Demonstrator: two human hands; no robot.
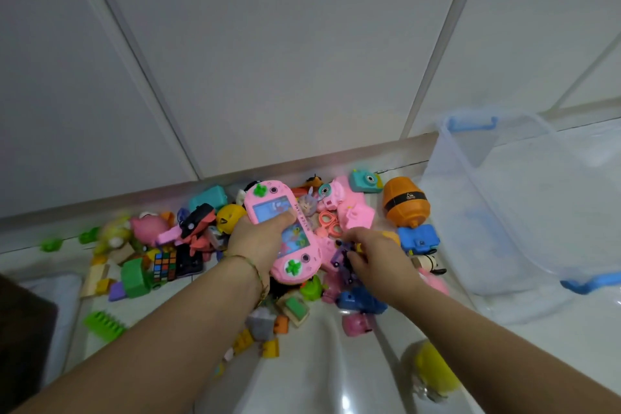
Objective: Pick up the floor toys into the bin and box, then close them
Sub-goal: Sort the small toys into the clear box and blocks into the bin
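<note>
Your left hand [256,242] grips the pink handheld game [285,232] over the toy pile [161,245] at the floor's wall edge. Your right hand [379,257] pinches a purple toy [340,257] that is mostly hidden. The clear bin [497,212] stands just right of the pile, beside an orange barrel [405,202].

Colourful toys [356,216] heaped beside open clear bin [524,212].

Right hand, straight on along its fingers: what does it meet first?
Likely the purple toy, right at the right hand's fingers; whether they already touch it is unclear.
</note>
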